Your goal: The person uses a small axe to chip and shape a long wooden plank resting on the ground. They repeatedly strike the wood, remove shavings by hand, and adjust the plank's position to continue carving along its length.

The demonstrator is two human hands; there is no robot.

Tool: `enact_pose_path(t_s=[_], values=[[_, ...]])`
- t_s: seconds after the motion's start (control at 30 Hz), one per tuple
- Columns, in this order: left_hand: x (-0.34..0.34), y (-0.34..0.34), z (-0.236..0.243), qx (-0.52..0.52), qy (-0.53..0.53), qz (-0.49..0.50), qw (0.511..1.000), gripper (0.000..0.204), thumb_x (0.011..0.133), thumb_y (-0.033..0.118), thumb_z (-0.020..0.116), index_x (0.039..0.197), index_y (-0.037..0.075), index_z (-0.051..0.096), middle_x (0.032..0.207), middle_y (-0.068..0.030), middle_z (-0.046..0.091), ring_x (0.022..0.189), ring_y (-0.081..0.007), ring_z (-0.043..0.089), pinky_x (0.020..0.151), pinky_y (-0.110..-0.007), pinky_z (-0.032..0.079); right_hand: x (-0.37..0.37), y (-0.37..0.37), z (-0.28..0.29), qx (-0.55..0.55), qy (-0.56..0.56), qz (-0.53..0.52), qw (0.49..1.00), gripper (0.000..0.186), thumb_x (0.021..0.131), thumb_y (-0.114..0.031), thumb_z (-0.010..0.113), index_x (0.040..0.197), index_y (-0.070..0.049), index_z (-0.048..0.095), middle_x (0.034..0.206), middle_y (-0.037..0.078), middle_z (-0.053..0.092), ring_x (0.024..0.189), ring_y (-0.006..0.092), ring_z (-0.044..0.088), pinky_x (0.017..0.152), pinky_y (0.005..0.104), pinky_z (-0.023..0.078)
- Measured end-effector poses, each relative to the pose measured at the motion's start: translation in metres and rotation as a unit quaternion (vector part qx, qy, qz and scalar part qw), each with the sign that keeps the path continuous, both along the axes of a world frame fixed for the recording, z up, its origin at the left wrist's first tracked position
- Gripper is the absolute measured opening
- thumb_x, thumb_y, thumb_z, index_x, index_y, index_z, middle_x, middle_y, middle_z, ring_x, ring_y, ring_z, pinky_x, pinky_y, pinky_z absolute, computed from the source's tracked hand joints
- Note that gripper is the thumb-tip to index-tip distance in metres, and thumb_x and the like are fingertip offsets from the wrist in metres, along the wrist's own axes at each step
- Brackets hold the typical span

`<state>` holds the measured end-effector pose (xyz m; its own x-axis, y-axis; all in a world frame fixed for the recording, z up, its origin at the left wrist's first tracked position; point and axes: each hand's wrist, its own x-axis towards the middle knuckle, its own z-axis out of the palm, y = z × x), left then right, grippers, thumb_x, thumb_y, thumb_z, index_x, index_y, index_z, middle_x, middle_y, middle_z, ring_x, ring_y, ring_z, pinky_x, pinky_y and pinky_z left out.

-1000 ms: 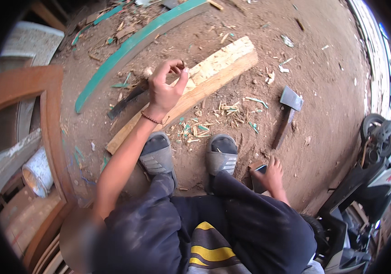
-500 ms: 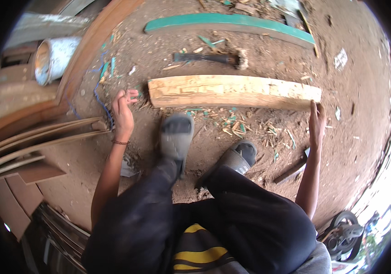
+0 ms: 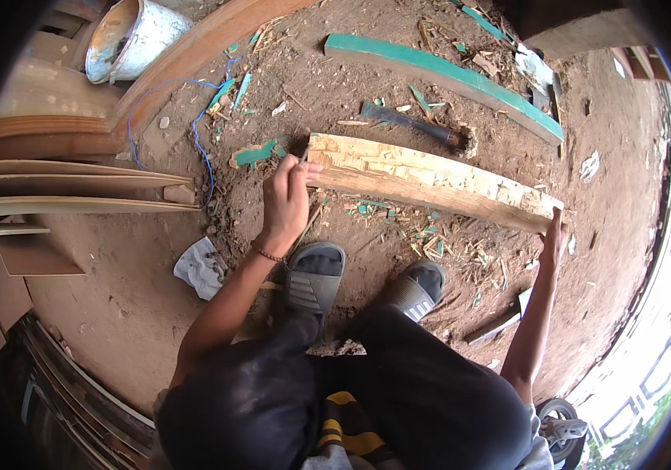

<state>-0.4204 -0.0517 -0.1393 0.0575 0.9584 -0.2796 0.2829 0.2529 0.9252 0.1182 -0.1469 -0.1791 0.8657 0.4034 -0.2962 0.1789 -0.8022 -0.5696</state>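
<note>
A pale, rough-hewn wooden beam (image 3: 429, 178) lies crosswise in front of my feet, its upper face chipped and bare. My left hand (image 3: 287, 202) is closed on its left end, fingertips over the end and thumb side toward the top. At the far right end, my right hand (image 3: 554, 237) grips the corner with its fingers partly hidden. Just beyond the beam rests a dark chisel (image 3: 410, 121) with a frayed handle end. Farther off lies another beam with a green-painted face (image 3: 445, 78).
Wood chips and green paint flakes (image 3: 429, 243) litter the dirt around my sandals (image 3: 316, 278). Stacked boards (image 3: 85, 188), a blue string (image 3: 200, 141) and a stained white bucket (image 3: 151, 35) are on the left. A wheel (image 3: 558, 427) shows at lower right.
My left hand has moved from beside the beam onto its left end. The view has shifted, and the beam now slants down to the right. My right hand stays at its right end.
</note>
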Motion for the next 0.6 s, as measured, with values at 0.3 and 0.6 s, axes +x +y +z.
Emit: enact_pose_path(t_s=[0.3,0.6], values=[[0.013,0.019,-0.005,-0.054,0.181,-0.011,0.982,0.044,0.096,0.020,0.040,0.122,-0.011,0.057,0.117,-0.0194,0.066,0.105,-0.0245,0.062,0.093,-0.031,0.044,-0.015,0.012,-0.011,-0.013,0.003,0.057,0.998,0.075,0.085,-0.062,0.059,0.122,0.003,0.054,0.117,0.020,0.056,0.103,0.0289,0.057,0.082,0.0447,0.053],[-0.068,-0.002,-0.026,0.033,0.124,0.159,0.979,0.040,0.098,0.018,0.042,0.127,-0.005,0.057,0.085,-0.0038,0.059,0.078,-0.0157,0.054,0.075,-0.026,0.044,-0.104,0.043,0.003,0.033,-0.012,0.158,0.987,0.058,0.090,-0.047,0.058,0.107,0.008,0.060,0.100,0.022,0.062,0.094,0.0303,0.060,0.083,0.0464,0.049]])
